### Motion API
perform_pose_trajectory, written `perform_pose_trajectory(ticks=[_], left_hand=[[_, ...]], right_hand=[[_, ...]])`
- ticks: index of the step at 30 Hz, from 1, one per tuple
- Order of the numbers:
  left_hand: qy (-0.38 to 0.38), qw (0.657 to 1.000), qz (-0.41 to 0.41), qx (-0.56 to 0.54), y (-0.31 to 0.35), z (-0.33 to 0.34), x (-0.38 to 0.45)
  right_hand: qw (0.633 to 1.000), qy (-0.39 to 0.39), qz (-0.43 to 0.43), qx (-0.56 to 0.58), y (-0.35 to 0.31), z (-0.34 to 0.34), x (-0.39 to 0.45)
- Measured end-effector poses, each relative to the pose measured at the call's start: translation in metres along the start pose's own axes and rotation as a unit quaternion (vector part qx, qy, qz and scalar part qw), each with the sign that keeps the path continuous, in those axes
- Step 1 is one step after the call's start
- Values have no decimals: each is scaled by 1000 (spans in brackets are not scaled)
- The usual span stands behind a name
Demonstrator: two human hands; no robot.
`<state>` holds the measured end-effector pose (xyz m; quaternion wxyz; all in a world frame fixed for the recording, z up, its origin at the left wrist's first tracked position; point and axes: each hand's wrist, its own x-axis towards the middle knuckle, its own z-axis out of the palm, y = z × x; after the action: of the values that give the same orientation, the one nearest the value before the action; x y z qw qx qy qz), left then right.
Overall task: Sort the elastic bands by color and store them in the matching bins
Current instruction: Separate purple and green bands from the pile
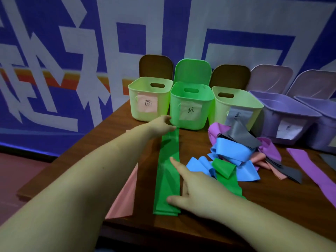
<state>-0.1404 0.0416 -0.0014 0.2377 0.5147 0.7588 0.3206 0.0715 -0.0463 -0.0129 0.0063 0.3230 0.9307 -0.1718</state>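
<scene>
A long green elastic band [167, 180] lies stretched flat on the wooden table [116, 128], running from the near edge toward the green bin [190, 106]. My left hand [161, 123] pinches the band's far end just in front of that bin. My right hand [192, 186] rests flat on the band's near part, forefinger and thumb straight. A pink band [125, 195] lies partly under my left forearm. To the right sits a tangled heap of blue [231, 151], purple, grey, pink and green bands.
Several open bins with paper labels stand in a row at the back: a pale green one [147, 102] on the left, another pale green one [236, 108], and purple ones [285, 117] at the right. A purple band [312, 171] lies at the right edge.
</scene>
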Motion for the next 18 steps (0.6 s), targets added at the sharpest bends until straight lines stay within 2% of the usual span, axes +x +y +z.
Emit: perform_pose_trajectory(ticks=[3,5,7,9,12,18], left_hand=[[-53,982,70,168,-12,3,-14],[-89,953,104,271,-18,6,-25],[-124,924,119,342,-23,10,-35],[-152,910,111,370,-29,14,-42],[-164,906,102,377,-37,15,-46],[-177,895,87,400,-29,12,-50]], right_hand=[[992,31,-44,-112,5,-2,0],[986,46,-71,-143,8,-1,1],[983,29,-102,-151,11,3,2],[982,-10,-124,-144,10,9,1],[979,-61,-135,-140,11,17,-3],[977,-60,-143,-146,16,20,-7]])
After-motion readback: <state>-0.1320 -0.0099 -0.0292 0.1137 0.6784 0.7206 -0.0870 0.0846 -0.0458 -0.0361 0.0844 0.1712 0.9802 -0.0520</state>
